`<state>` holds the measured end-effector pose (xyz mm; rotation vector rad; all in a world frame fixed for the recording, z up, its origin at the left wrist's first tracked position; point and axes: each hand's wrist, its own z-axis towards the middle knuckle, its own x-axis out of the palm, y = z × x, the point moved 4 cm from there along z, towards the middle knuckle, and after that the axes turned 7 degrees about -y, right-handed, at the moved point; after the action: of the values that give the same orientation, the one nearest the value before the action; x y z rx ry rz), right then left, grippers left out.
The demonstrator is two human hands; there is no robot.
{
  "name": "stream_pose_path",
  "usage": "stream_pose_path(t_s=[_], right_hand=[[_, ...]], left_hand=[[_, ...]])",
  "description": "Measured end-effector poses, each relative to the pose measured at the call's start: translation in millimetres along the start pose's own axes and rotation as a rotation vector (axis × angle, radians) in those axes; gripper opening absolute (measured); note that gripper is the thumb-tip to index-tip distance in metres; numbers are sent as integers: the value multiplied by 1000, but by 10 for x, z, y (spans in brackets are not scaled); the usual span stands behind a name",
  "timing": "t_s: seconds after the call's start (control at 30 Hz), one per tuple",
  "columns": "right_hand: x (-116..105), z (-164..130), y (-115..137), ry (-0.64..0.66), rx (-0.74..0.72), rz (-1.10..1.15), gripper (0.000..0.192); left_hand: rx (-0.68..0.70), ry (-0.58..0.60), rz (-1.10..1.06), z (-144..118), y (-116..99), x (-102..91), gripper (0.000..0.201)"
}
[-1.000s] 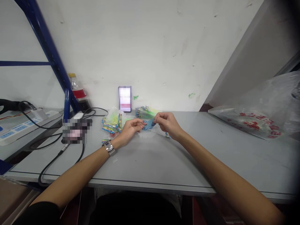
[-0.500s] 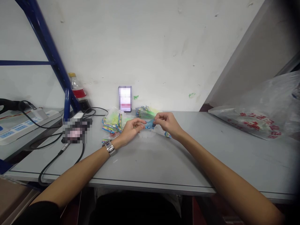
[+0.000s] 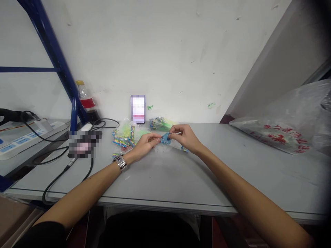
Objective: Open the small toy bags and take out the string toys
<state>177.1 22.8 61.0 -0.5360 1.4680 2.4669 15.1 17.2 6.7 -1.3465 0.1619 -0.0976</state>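
Observation:
Between my two hands is a small blue piece [image 3: 164, 138], thin and crumpled-looking; its kind is too small to make out. My left hand [image 3: 147, 144], with a metal watch at the wrist, pinches its left side. The fingertips of my right hand [image 3: 184, 137] pinch its upper right. Under my right hand lies a clear packet with a colourful printed edge [image 3: 184, 148]. Left of my left hand is a loose pile of clear packets [image 3: 124, 137] with bright blue-yellow strips. A fanned stack of similar packets [image 3: 161, 124] lies just behind my hands.
A phone [image 3: 138, 109] leans on the wall. At left are a pixelated device [image 3: 83, 146] with black cables, a cola bottle [image 3: 87, 101] and a white power strip [image 3: 23, 140]. A plastic bag with red print [image 3: 281, 129] lies at right on the grey table [image 3: 165, 186].
The blue piece has turned and changed shape between my fingertips, looking rounder and more bunched now. Both hands stay in nearly the same place.

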Motion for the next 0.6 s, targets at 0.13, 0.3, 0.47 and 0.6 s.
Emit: stream_pose_path(t_s=[0.13, 0.3, 0.47, 0.6], right_hand=[[-4, -6, 27, 21, -8, 12, 15], [-14, -23, 57, 50, -21, 34, 14], [10, -48, 59, 133, 1, 85, 13], [33, -66, 65, 192, 28, 105, 12]], left_hand=[[7, 35, 6, -7, 1, 3, 27], [-6, 66, -40, -25, -17, 3, 37], [-32, 159, -124, -59, -44, 40, 50], [-21, 238, -119, -94, -66, 75, 51]])
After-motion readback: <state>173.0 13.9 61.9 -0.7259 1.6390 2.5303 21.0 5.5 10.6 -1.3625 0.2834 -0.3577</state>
